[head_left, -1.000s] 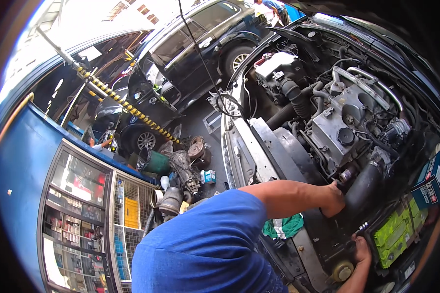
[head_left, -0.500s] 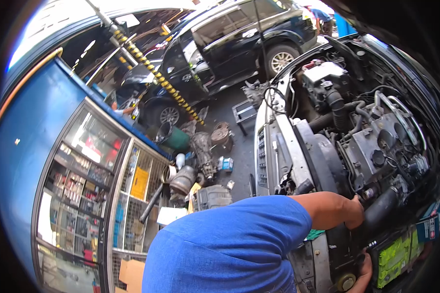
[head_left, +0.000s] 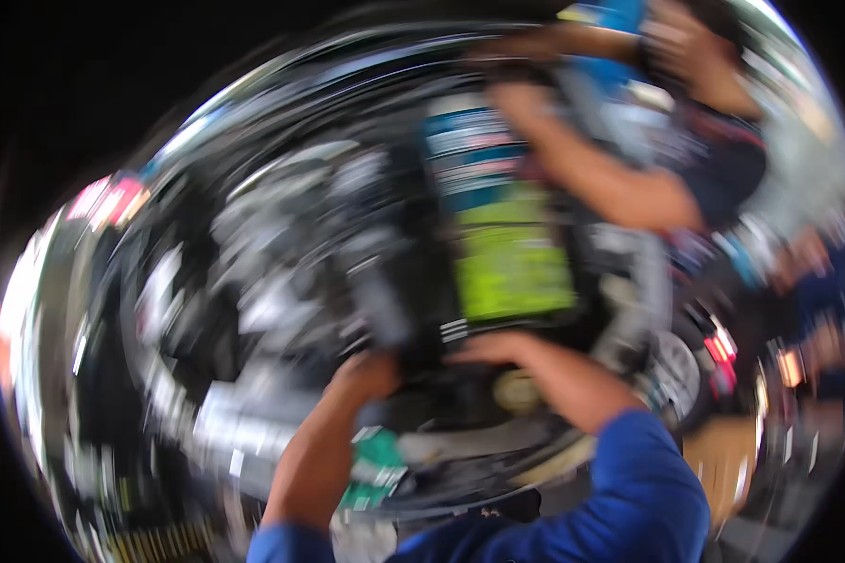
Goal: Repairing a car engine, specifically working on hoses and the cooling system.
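Observation:
Motion blur smears the whole view. My left hand [head_left: 368, 373] reaches down into an engine bay at the lower end of a dark hose [head_left: 377, 305]; its fingers are lost in the blur. To its right, my right hand [head_left: 490, 348] lies over dark parts at the near end of a yellow-green box-shaped object [head_left: 514, 267]. Whether either hand grips something cannot be made out. A round yellowish cap [head_left: 519, 389] sits just below my right wrist. Beside my left forearm lies a green cloth [head_left: 376, 464] on the car's front edge.
The blurred engine [head_left: 291, 253] fills the bay to the left. A blue and white box [head_left: 476, 155] stands beyond the yellow-green object. From the right another person's arm [head_left: 610, 183] reaches over it. A car wheel [head_left: 674, 375] shows farther right.
My view has swung to the right and now faces the engine bay straight on. Another person's arms have come into view. Both my hands remain down among the engine parts.

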Available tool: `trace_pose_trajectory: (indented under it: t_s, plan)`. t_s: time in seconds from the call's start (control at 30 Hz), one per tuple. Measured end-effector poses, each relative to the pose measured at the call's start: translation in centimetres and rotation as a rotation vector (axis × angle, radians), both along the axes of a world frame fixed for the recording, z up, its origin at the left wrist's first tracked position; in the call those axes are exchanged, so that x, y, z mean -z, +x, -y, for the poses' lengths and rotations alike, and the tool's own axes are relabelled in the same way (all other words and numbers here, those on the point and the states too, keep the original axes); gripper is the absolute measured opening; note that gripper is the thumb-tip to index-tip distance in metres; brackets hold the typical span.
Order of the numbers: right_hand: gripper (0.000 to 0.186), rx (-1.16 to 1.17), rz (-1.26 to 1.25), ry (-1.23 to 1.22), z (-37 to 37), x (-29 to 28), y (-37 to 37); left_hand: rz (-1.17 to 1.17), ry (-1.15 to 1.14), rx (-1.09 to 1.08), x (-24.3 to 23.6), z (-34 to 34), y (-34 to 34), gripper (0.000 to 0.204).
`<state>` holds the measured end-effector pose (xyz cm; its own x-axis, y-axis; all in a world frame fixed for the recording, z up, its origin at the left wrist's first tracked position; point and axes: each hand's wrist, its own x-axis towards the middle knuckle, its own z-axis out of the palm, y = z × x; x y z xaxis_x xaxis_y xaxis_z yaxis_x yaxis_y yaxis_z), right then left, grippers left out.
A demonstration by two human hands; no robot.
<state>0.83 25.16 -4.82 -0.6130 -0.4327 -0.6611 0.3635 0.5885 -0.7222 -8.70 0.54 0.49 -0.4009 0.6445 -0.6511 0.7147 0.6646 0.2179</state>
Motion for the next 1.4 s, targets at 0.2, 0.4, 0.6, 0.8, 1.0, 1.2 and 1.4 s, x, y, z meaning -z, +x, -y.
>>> trace_pose_trajectory:
  t_s: [0.2,0.4,0.6,0.8,1.0,1.2,1.4]
  plan:
    - [0.092,0.152,-0.158,0.021,-0.6,0.2,1.0,0.01,0.186,-0.099,-1.5,-0.8,0.2,0.036]
    - [0.089,0.193,-0.03,-0.062,0.1,2.7,-0.3,-0.025,0.136,-0.06,-0.2,0.6,-1.1,0.034]
    - [0.095,0.112,-0.111,-0.046,0.0,1.4,0.2,0.025,-0.09,-0.107,-1.0,-1.4,0.1,0.035]
    - [0.091,0.174,-0.039,-0.029,-0.1,0.5,0.8,0.226,0.083,0.048,-7.1,-2.2,1.7,0.042]
    - [0.09,0.192,-0.004,-0.079,0.0,1.3,0.6,0.591,0.069,-0.49,-6.4,-2.8,1.4,0.042]
    - [0.088,0.153,-0.056,-0.011,-0.4,0.3,0.8,-0.016,-0.034,0.063,-2.1,-1.2,0.0,0.04]
    - [0.088,0.124,-0.118,0.029,-0.5,-1.1,1.3,0.119,0.034,0.073,-0.5,0.2,-0.9,0.041]
